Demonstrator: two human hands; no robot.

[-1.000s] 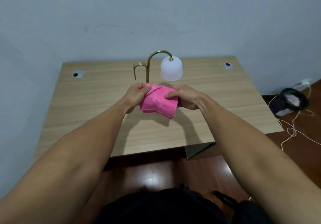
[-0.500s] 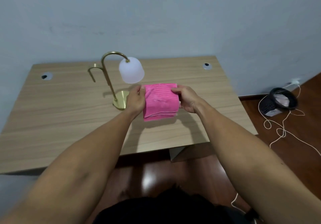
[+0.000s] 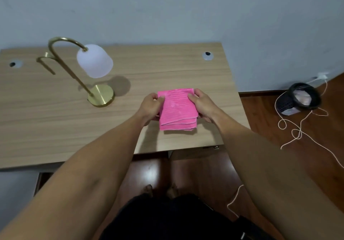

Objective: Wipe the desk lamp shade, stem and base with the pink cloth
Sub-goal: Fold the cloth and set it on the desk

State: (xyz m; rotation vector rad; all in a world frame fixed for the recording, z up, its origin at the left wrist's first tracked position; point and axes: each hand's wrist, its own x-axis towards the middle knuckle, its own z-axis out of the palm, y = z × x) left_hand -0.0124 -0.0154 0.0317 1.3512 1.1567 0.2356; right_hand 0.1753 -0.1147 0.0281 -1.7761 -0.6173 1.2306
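Hands first: your left hand [image 3: 151,107] and right hand [image 3: 202,105] each pinch a side of the folded pink cloth [image 3: 177,109], held between them over the desk [image 3: 167,68]. Keep the fold tight so it makes a firm pad. The desk's front edge lies just behind your wrists, its right edge near your right hand. Beyond your left hand the lamp's base [image 3: 101,95], stem [image 3: 74,73] and shade [image 3: 95,60] stand well apart, with bare desk between.

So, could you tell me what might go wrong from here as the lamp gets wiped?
The lamp looks top-heavy: its white shade hangs off a thin curved stem over a small round base, so a firm push could tip it. Both hands hold the folded pink cloth, leaving none free to steady it.
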